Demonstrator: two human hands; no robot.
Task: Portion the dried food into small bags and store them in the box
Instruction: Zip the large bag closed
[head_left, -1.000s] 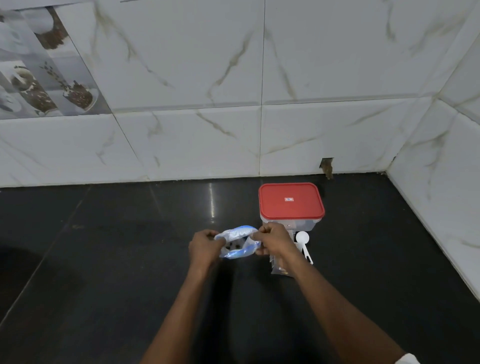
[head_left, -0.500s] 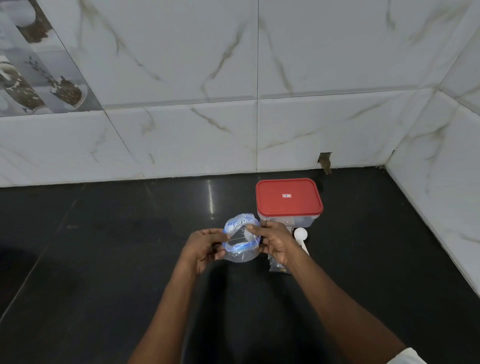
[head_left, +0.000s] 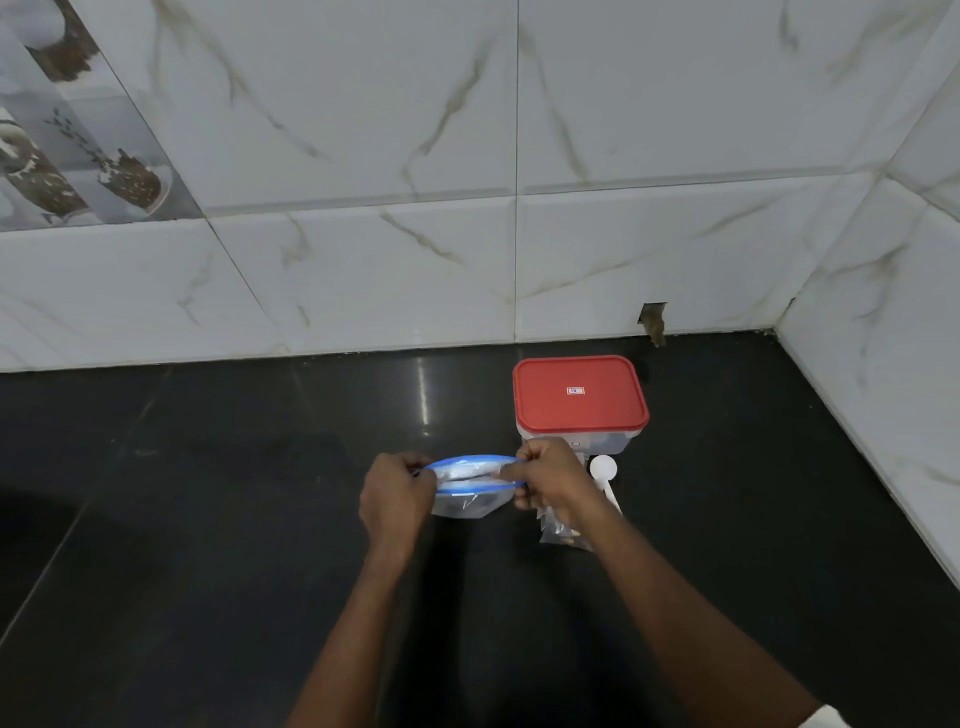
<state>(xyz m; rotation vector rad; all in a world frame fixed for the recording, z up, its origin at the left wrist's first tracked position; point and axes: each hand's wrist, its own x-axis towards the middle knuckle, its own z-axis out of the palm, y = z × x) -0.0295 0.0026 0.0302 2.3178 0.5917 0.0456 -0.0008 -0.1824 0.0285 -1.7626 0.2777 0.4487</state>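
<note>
A small clear zip bag (head_left: 470, 486) with a blue seal strip is stretched between my hands above the black counter. My left hand (head_left: 397, 501) pinches its left end, and my right hand (head_left: 550, 475) pinches its right end. The bag's mouth is pulled into a narrow slit. Behind my right hand stands a clear box with a red lid (head_left: 579, 397), closed. A white plastic spoon (head_left: 605, 475) lies in front of the box. Under my right wrist lies a pile of clear bags (head_left: 561, 532); what they hold is hidden.
The black counter (head_left: 208, 519) runs left and toward me. White marble tiled walls (head_left: 519, 208) close the back and the right side, meeting in a corner at the far right. A chipped hole (head_left: 654, 322) shows low in the back wall.
The bag's mouth was held round and open; now both hands have pulled its ends apart, flattening the mouth into a slit. The view has shifted slightly.
</note>
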